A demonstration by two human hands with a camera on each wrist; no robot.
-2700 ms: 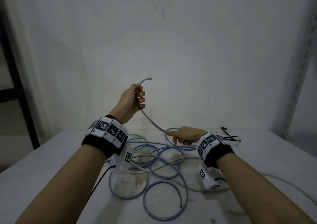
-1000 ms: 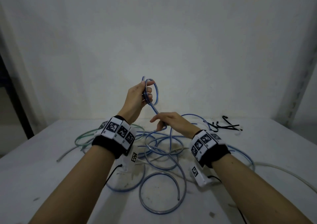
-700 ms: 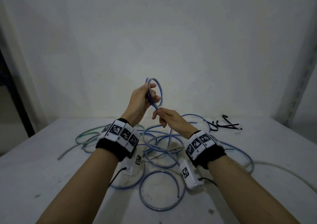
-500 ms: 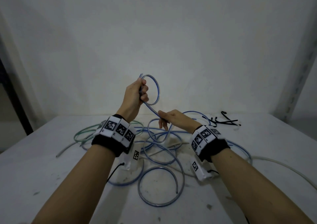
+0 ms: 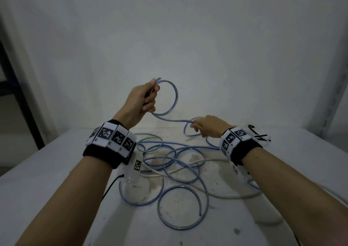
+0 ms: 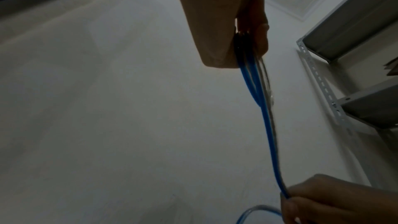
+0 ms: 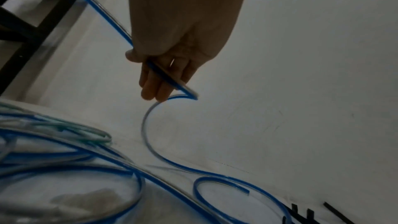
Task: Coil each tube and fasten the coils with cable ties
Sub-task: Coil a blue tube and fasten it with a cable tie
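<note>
1. Gripping a small loop of blue tube (image 5: 174,98) in left hand (image 5: 140,100), fingers curled tight, raised above table (image 5: 47,170).
2. Pinching same tube lower down with right hand (image 5: 209,126), fingers curled round.
3. Trailing into tangled coils on table, cable ties (image 5: 259,135) lying just beyond.

Bare tabletop (image 5: 47,179) lies open at nine o'clock and along the near edge at six. Loose blue tube (image 5: 180,162) loops sprawl across the centre, with a green tube (image 5: 150,138) at eleven. Black cable ties (image 5: 258,135) sit at two o'clock. The wall (image 5: 188,38) closes off twelve.
</note>
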